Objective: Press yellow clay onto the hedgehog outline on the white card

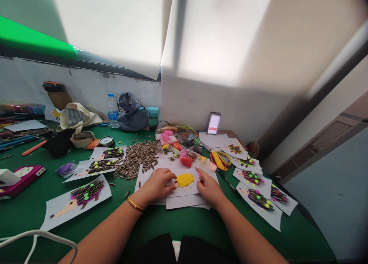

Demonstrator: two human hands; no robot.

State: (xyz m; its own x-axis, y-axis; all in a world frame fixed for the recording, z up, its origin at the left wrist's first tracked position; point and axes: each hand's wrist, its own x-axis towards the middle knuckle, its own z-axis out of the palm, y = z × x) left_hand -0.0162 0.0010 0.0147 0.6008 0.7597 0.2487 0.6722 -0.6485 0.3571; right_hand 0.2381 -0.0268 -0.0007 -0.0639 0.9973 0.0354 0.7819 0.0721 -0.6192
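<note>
A flat yellow clay shape (186, 180) lies on white paper (176, 201) in front of me, with tiny pale feet along its lower edge and a pale snout with a dark dot at its left end. My left hand (162, 182) rests on the paper, fingers apart and bent, their tips touching the snout end and partly hiding it. To the right of the yellow clay, my right hand (209, 186) has its index finger stretched out and the other fingers curled. A small pink spot shows by that index finger; I cannot tell what it is.
A pile of sunflower seeds (140, 158) lies behind my left hand. Bagged coloured clay (186, 158), yellow-handled scissors (219, 160) and a black pen (227, 180) lie behind and to the right. Hedgehog pictures (86, 195) flank both sides. A bottle (112, 112) stands at the back.
</note>
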